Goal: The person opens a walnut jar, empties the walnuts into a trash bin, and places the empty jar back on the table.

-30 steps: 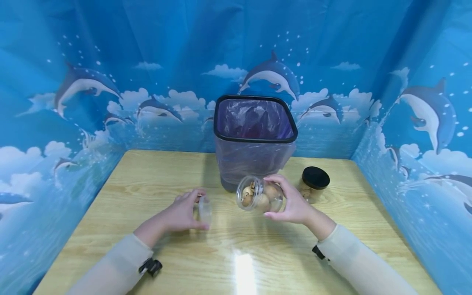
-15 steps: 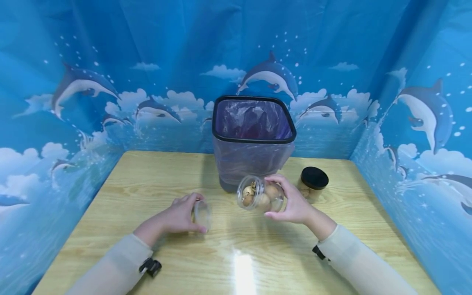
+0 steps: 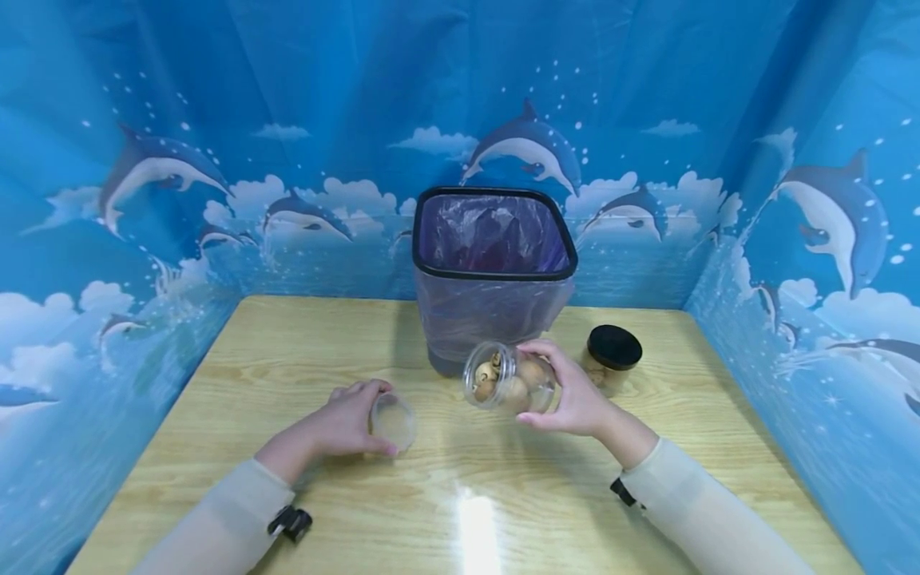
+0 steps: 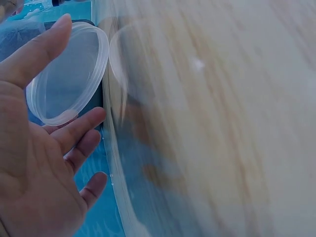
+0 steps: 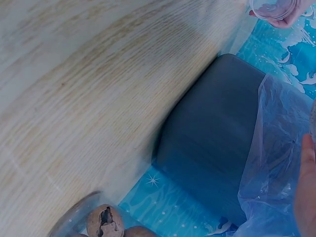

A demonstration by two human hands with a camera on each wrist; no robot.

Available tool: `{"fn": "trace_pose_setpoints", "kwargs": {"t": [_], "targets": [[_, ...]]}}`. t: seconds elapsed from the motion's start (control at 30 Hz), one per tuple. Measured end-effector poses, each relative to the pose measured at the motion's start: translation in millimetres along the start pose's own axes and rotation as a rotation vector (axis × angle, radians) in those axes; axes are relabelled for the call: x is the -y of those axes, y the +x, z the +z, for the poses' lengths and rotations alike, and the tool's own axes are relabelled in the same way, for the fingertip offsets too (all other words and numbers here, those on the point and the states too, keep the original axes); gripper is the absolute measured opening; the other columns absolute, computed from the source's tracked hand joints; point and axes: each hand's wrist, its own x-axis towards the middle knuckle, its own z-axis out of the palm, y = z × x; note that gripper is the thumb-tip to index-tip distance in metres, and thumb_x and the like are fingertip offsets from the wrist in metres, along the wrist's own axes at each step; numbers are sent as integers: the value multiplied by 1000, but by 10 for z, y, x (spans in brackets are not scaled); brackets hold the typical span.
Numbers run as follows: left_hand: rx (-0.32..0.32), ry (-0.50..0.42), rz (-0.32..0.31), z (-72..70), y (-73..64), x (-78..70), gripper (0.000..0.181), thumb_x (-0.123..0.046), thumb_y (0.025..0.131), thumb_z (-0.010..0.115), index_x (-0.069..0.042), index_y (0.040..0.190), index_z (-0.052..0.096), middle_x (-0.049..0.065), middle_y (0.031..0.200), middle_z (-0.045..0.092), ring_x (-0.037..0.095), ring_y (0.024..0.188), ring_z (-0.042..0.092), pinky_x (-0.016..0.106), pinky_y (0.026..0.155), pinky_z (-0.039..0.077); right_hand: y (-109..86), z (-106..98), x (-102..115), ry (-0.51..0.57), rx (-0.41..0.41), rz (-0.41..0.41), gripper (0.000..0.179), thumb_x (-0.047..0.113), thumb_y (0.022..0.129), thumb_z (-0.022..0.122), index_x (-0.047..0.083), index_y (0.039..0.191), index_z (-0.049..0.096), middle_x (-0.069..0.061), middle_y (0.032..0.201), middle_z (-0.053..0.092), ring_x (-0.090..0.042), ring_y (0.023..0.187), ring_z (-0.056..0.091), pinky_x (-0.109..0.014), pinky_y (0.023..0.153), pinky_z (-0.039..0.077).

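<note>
My left hand [image 3: 350,423] pinches a shallow, round, translucent plastic piece with a raised rim [image 3: 394,422], low over the table's left-middle. In the left wrist view, thumb and fingers span the rim of this plastic piece [image 4: 74,79], while the other fingers spread loosely. My right hand [image 3: 568,399] grips a clear jar [image 3: 535,395] around its body, in front of the bin. The jar lies tilted on its side, its uncapped mouth towards the left hand. Several brown, walnut-like balls [image 3: 485,379] sit inside it, some showing dark openings.
A bin [image 3: 492,311] with a black rim and purple liner stands at the back middle. Behind the right hand is a second jar with a black lid [image 3: 614,346]. The wooden table [image 3: 287,335] is bounded by a blue dolphin-print curtain [image 3: 323,120].
The plastic piece in the left hand has turned from nearly edge-on to showing its round face towards the head view. The right hand and jar stay almost where they were.
</note>
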Motion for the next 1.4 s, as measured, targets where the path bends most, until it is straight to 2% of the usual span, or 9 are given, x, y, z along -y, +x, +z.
{"fn": "trace_pose_setpoints", "kwargs": {"t": [0.3,0.53,0.63,0.87,1.1,1.4], "targets": [[-38,45,15,30,-8,60,99,-59,60,89,-11,139,52,15,134,55,40,117,48,61,97,40,-2,0,-16,6,1,1,83,-4,59,87,-12,130,46,-23,125,54,-11,116,52,-19,101,41],[-62,95,85,10,-33,73,93,-50,64,89,-6,137,53,10,136,57,33,125,48,59,103,31,-3,-10,-3,17,-4,2,83,-6,59,86,-13,131,45,-25,125,54,-9,116,52,-19,100,41],[-71,125,107,14,-36,84,90,-49,64,89,-5,135,54,11,136,58,34,125,49,61,103,30,-11,-11,-6,16,-3,9,84,-5,59,87,-12,131,45,-25,125,54,-10,116,53,-20,100,41],[-51,203,90,48,-18,133,90,-54,65,87,-9,136,54,12,142,53,37,130,46,65,105,28,-27,-7,-33,-5,6,16,85,-2,60,88,-10,133,44,-24,128,54,-10,119,51,-21,103,40],[-36,217,98,23,-15,130,91,-57,64,86,-8,134,56,21,143,50,44,130,44,70,102,27,-26,-27,-28,-12,1,14,85,-3,60,87,-10,133,44,-24,127,54,-14,117,53,-21,102,41],[10,226,53,24,-16,127,95,-61,64,85,-10,138,55,23,149,43,45,135,39,70,106,23,-34,-35,-21,-3,-2,5,86,-4,59,87,-11,133,44,-25,127,53,-16,118,53,-19,102,40]]}}
